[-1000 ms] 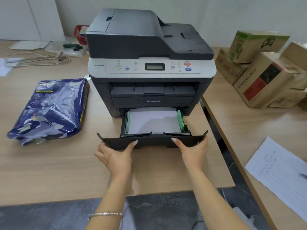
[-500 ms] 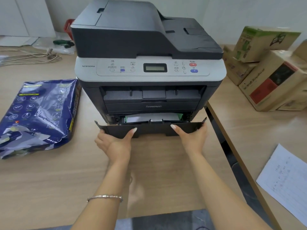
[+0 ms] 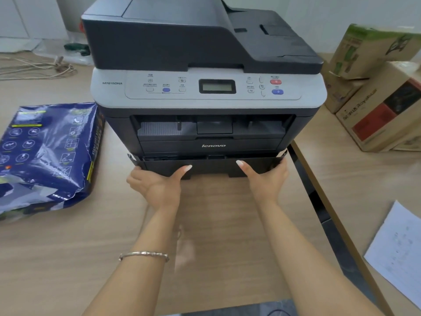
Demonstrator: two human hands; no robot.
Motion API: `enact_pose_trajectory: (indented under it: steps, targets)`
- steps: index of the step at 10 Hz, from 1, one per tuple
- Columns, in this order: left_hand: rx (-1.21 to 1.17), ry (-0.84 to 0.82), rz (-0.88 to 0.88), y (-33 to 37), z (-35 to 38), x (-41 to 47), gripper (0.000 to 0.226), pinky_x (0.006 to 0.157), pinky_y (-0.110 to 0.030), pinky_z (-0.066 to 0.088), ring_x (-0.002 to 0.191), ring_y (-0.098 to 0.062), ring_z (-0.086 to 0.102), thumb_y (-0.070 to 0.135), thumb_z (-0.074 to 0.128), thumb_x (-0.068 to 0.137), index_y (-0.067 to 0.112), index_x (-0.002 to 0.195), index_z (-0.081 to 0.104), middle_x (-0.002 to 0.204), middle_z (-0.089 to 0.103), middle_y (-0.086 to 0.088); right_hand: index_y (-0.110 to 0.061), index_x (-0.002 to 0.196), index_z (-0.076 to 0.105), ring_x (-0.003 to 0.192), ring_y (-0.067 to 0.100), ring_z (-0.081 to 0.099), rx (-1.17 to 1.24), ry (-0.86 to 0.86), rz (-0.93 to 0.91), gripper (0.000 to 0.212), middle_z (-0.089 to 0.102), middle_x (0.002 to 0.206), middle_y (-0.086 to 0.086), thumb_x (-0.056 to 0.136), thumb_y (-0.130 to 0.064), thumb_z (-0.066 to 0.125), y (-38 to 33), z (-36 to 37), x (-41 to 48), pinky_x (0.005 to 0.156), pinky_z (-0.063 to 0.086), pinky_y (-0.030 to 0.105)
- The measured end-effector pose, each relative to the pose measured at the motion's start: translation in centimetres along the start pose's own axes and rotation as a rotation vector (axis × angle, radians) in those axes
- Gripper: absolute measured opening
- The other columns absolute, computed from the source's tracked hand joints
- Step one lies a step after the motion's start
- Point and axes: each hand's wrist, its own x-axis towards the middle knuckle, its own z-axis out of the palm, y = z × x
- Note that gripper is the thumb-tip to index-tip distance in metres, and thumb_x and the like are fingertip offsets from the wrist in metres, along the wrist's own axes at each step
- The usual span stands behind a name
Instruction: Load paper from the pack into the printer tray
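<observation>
A black and grey printer (image 3: 205,92) stands on the wooden desk (image 3: 68,247). Its black paper tray (image 3: 211,166) sits almost fully inside the body, only the front panel showing; the paper in it is hidden. My left hand (image 3: 157,185) grips the left part of the tray's front, thumb on its face. My right hand (image 3: 266,179) holds the right part the same way. The torn-open blue paper pack (image 3: 45,156) lies on the desk to the left of the printer.
Cardboard boxes (image 3: 378,99) are stacked on a second desk at the right, across a narrow gap (image 3: 319,201). A printed sheet (image 3: 398,252) lies at that desk's near edge. Loose cord (image 3: 34,67) and a green tool (image 3: 77,47) lie behind the pack.
Both hands have pushed the tray from well pulled out, with white paper showing, to almost fully inside the printer. The view has moved closer.
</observation>
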Motion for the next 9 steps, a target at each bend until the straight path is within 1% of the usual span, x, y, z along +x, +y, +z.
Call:
enact_pose_trajectory:
  steps: [2, 4, 5, 6, 7, 8, 9]
  targets:
    - [0.01, 0.0, 0.007, 0.1, 0.5, 0.7, 0.112, 0.102, -0.028, 0.032, 0.12, -0.031, 0.034, 0.039, 0.09, 0.046, -0.01, 0.128, 0.032, 0.132, 0.034, -0.021, -0.014, 0.148, 0.023, 0.137, 0.02, 0.028, 0.028, -0.013, -0.02, 0.114, 0.033, 0.148, 0.006, 0.057, -0.038, 0.089, -0.1, 0.5, 0.5, 0.112, 0.033, 0.034]
    - [0.025, -0.008, 0.018, 0.0, 0.7, 1.4, 0.113, 0.098, -0.025, 0.034, 0.119, -0.03, 0.035, 0.041, 0.089, 0.045, -0.009, 0.128, 0.032, 0.132, 0.035, -0.02, -0.012, 0.147, 0.023, 0.137, 0.021, 0.028, 0.031, -0.01, -0.023, 0.114, 0.032, 0.148, 0.008, 0.057, -0.034, 0.089, -0.2, 1.0, 1.2, 0.113, 0.033, 0.036]
    - [0.046, -0.014, 0.024, -0.1, 0.7, 1.5, 0.113, 0.099, -0.024, 0.032, 0.119, -0.03, 0.034, 0.041, 0.089, 0.045, -0.01, 0.128, 0.032, 0.132, 0.036, -0.02, -0.01, 0.146, 0.025, 0.136, 0.022, 0.028, 0.007, 0.0, -0.032, 0.115, 0.034, 0.147, 0.009, 0.056, -0.036, 0.089, -0.2, 1.2, 1.2, 0.113, 0.034, 0.039]
    - [0.042, -0.033, 0.017, 0.0, 0.7, 1.3, 0.112, 0.101, -0.027, 0.033, 0.121, -0.031, 0.034, 0.039, 0.09, 0.047, -0.009, 0.129, 0.031, 0.132, 0.035, -0.02, -0.009, 0.146, 0.024, 0.138, 0.022, 0.026, -0.011, -0.003, -0.026, 0.116, 0.033, 0.148, 0.009, 0.055, -0.04, 0.089, -0.1, 1.1, 1.4, 0.114, 0.033, 0.042]
    - [0.044, -0.076, -0.005, 0.2, 0.3, 1.1, 0.11, 0.107, -0.032, 0.034, 0.125, -0.03, 0.033, 0.039, 0.089, 0.051, -0.007, 0.132, 0.029, 0.135, 0.033, -0.019, -0.008, 0.148, 0.019, 0.141, 0.022, 0.019, -0.045, -0.047, 0.013, 0.12, 0.027, 0.152, 0.01, 0.056, -0.045, 0.087, -0.2, 0.9, 1.3, 0.117, 0.027, 0.042]
    - [0.017, -0.149, -0.041, 0.2, -0.5, 1.1, 0.111, 0.109, -0.036, 0.036, 0.13, -0.026, 0.033, 0.038, 0.089, 0.053, -0.002, 0.136, 0.027, 0.138, 0.032, -0.015, -0.004, 0.147, 0.018, 0.142, 0.027, 0.021, -0.067, -0.075, 0.082, 0.122, 0.024, 0.152, 0.014, 0.056, -0.051, 0.085, -0.2, 0.6, 0.8, 0.116, 0.028, 0.046]
    - [0.038, -0.189, -0.073, 0.4, -1.5, 0.2, 0.111, 0.107, -0.039, 0.038, 0.13, -0.026, 0.036, 0.039, 0.088, 0.054, 0.002, 0.138, 0.025, 0.139, 0.031, -0.013, -0.003, 0.15, 0.011, 0.145, 0.029, 0.017, -0.054, -0.082, 0.168, 0.126, 0.016, 0.156, 0.014, 0.058, -0.05, 0.084, -0.5, 0.0, -0.4, 0.117, 0.025, 0.047]
